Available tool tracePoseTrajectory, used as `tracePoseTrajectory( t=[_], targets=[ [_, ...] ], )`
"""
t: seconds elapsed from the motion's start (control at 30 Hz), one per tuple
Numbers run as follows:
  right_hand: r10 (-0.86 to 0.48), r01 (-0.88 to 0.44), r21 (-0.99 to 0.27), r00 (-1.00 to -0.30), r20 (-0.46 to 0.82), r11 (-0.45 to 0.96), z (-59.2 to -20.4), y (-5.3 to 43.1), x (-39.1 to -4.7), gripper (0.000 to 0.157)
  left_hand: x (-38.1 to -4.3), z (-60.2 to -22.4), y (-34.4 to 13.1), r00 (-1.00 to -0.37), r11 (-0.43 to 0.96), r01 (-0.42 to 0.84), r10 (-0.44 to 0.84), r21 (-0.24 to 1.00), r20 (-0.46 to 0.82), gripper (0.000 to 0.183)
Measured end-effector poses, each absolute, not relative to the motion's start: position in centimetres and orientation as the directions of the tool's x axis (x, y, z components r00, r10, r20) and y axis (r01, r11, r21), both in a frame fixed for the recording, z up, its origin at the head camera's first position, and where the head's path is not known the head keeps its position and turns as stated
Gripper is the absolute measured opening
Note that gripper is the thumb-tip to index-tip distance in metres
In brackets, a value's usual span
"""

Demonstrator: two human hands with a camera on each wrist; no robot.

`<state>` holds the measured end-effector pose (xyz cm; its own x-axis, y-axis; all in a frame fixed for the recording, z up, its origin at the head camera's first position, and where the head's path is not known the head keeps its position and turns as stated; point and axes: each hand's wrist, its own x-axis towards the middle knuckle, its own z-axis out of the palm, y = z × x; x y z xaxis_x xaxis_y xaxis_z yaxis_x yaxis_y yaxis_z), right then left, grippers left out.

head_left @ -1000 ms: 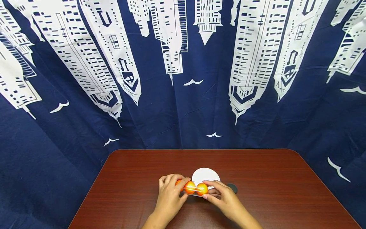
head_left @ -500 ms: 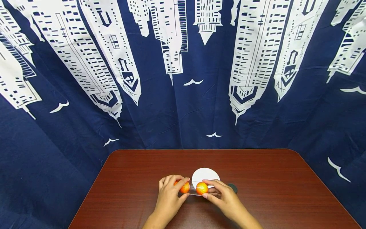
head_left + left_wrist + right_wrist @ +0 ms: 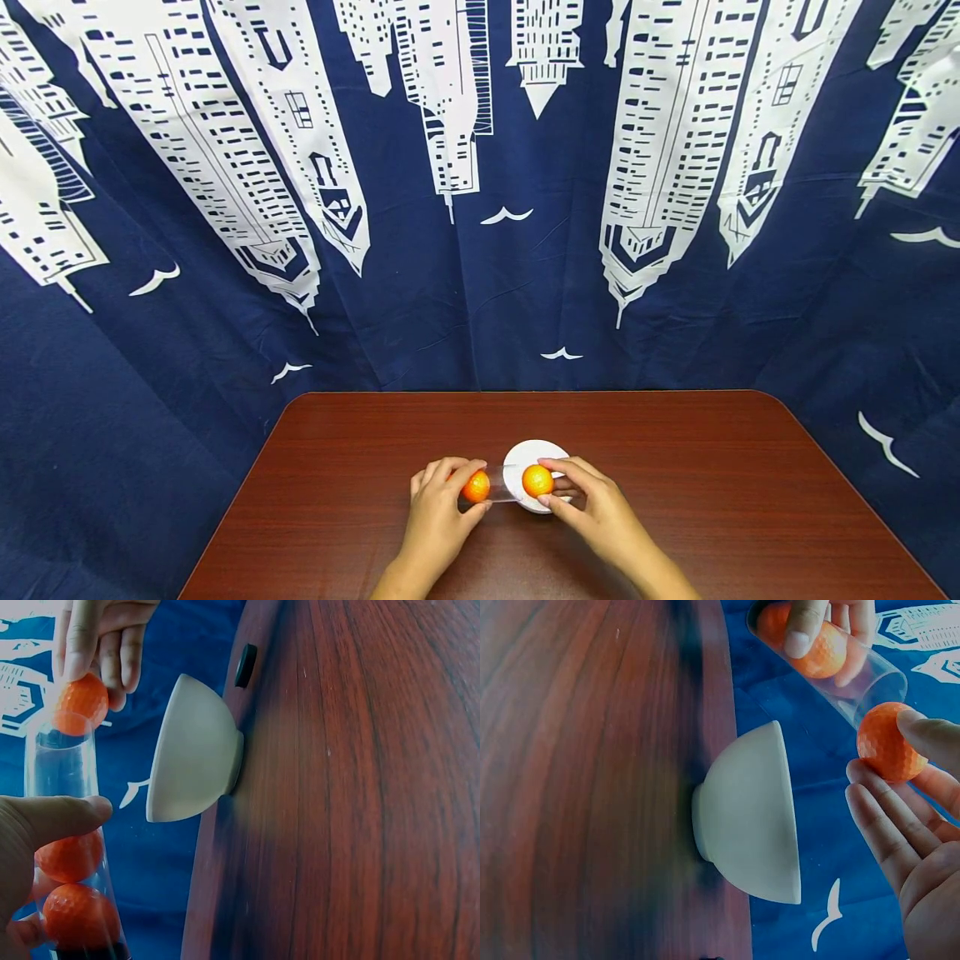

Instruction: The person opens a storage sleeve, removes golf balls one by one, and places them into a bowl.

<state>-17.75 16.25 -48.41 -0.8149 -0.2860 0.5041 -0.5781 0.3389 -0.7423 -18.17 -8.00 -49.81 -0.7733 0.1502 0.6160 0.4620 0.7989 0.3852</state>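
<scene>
My left hand (image 3: 450,498) grips a clear plastic tube (image 3: 501,494) lying sideways just above the table. Two orange dimpled balls (image 3: 71,856) sit inside it, near my thumb. My right hand (image 3: 558,492) pinches a third orange ball (image 3: 537,481) between thumb and fingers, just outside the tube's open mouth (image 3: 64,742). That ball (image 3: 889,742) hangs over the white bowl (image 3: 519,463), which stands on the table between my hands. The right wrist view shows the bowl (image 3: 750,814) from the side and the tube (image 3: 855,675) with a ball (image 3: 821,649) under my left fingers.
The table (image 3: 675,467) is dark red-brown wood with rounded corners. A small black cap (image 3: 245,665) lies on it past the bowl, behind my right hand. A navy curtain (image 3: 480,267) printed with white skyscrapers hangs behind the table's far edge.
My right hand has drawn the front ball out of the tube and carried it over the bowl. The other balls slid back toward my left hand.
</scene>
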Motion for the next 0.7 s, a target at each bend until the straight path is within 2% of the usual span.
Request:
tracePoseTrajectory(
  t=[0.23,0.7],
  targets=[
    [-0.274,-0.603,-0.684,-0.797,0.539,0.409,-48.4,16.8,-18.4,0.042,-18.4,-50.0,-8.2,-0.797,0.78,0.44,0.11,0.445,0.594,0.055],
    [-0.307,-0.537,-0.585,-0.838,0.451,0.608,-49.3,17.2,-19.9,0.042,-18.4,-50.1,-8.2,-0.819,0.755,0.416,0.07,0.507,0.569,0.056]
  ],
)
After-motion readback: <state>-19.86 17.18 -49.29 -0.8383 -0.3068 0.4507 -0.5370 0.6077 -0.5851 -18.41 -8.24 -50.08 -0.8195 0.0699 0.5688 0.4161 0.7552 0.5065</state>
